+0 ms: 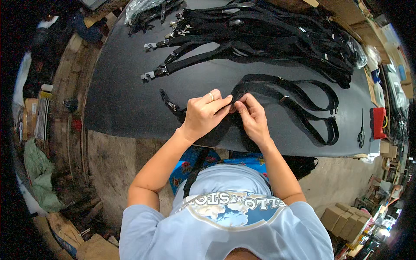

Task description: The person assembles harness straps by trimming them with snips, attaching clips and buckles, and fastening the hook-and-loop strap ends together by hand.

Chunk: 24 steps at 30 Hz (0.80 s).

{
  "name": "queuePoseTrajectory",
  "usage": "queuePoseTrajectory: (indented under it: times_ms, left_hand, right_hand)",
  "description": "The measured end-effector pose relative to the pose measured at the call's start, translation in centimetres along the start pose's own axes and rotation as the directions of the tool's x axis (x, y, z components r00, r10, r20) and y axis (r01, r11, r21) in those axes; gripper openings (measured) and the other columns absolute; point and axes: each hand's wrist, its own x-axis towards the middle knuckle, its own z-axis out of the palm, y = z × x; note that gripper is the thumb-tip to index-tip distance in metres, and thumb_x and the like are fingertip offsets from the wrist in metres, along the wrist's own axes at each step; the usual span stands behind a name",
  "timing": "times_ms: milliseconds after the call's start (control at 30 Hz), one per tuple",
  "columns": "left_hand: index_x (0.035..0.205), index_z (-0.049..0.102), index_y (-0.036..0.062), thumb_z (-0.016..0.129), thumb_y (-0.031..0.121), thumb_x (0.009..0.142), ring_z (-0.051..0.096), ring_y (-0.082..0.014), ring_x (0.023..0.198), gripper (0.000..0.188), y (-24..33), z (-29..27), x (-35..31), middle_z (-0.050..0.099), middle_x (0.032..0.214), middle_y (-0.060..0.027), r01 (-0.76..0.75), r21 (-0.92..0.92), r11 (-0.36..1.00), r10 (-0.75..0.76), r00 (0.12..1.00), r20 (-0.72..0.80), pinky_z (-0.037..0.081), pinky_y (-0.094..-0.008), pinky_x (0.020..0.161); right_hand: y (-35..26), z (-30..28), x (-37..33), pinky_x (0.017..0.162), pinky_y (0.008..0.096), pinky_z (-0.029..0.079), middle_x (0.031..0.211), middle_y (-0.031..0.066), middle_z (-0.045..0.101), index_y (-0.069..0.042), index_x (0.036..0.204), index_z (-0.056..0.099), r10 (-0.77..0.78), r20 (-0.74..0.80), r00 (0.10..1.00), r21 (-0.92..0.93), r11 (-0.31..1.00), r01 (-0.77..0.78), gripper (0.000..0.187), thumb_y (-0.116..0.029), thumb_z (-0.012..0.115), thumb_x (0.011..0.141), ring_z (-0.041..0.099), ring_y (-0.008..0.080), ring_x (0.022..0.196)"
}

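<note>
Near the front of the dark table, my left hand [203, 113] and my right hand [252, 120] meet with fingertips almost touching. Both pinch the same pair of black suspenders [264, 80], where its straps come together. From there two straps loop away to the right and lie on the table. A short strap end with a shiny clip [171, 104] sticks out left of my left hand. What exactly sits between the fingertips is hidden. Just beyond my hands lies a heap of black suspenders [260, 41], with metal and grey clips [148, 76] pointing left.
Scissors [361, 133] and a red object [378, 123] lie at the right end of the table [117, 104]. Clear plastic wrap [141, 9] and loose black pieces sit at the far left. Cardboard boxes [344, 220] stand on the floor to the right, a green sack [40, 177] to the left.
</note>
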Motion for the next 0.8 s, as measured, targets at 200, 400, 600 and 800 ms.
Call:
queuePoseTrajectory:
  times_ms: [200, 400, 600, 800]
  left_hand:
    - [0.093, 0.072, 0.0041, 0.079, 0.0, 0.065, 0.059, -0.0183, 0.055, 0.029, -0.4, -0.5, 0.0, 0.056, 0.068, -0.0051, -0.038, -0.001, 0.999, 0.038, 0.999, 0.027, 0.047, -0.0293, 0.049]
    - [0.092, 0.072, 0.0046, 0.08, 0.0, 0.065, 0.059, -0.0183, 0.056, 0.029, -0.5, -0.7, 0.2, 0.056, 0.068, -0.0049, -0.023, -0.012, 1.0, 0.024, 0.999, 0.041, 0.048, -0.0299, 0.049]
    - [0.091, 0.072, 0.0043, 0.079, 0.0, 0.066, 0.059, -0.0185, 0.055, 0.026, -0.5, -0.5, 0.1, 0.056, 0.067, -0.005, -0.025, -0.005, 1.0, 0.025, 0.999, 0.038, 0.048, -0.03, 0.049]
    - [0.092, 0.072, 0.0044, 0.078, 0.001, 0.066, 0.059, -0.019, 0.056, 0.027, -0.3, -0.5, 0.0, 0.056, 0.068, -0.0053, -0.018, 0.013, 1.0, 0.017, 0.999, 0.048, 0.048, -0.03, 0.049]
  right_hand:
    - [0.0, 0.1, -0.4, 0.066, 0.0291, 0.044, 0.08, 0.0091, 0.053, 0.001, 0.09, 0.053, -0.042, 0.001, 0.999, -0.142, 0.989, 0.042, 0.017, -0.013, 0.056, 0.098, 0.053, 0.0165, 0.073]
    - [0.2, 0.0, -0.2, 0.066, 0.032, 0.042, 0.079, 0.0111, 0.05, 0.001, 0.092, 0.052, -0.118, 0.018, 0.993, -0.177, 0.977, 0.119, 0.02, -0.018, 0.054, 0.099, 0.05, 0.0204, 0.072]
    - [-1.0, 0.0, -0.3, 0.068, 0.033, 0.042, 0.079, 0.0118, 0.05, 0.001, 0.092, 0.052, -0.057, 0.026, 0.998, -0.221, 0.973, 0.061, 0.021, -0.019, 0.051, 0.099, 0.05, 0.0218, 0.072]
    - [-1.2, 0.2, -0.5, 0.066, 0.0317, 0.042, 0.08, 0.0109, 0.051, 0.001, 0.092, 0.053, -0.013, 0.004, 1.0, -0.216, 0.976, 0.013, 0.017, -0.015, 0.054, 0.097, 0.049, 0.0198, 0.072]
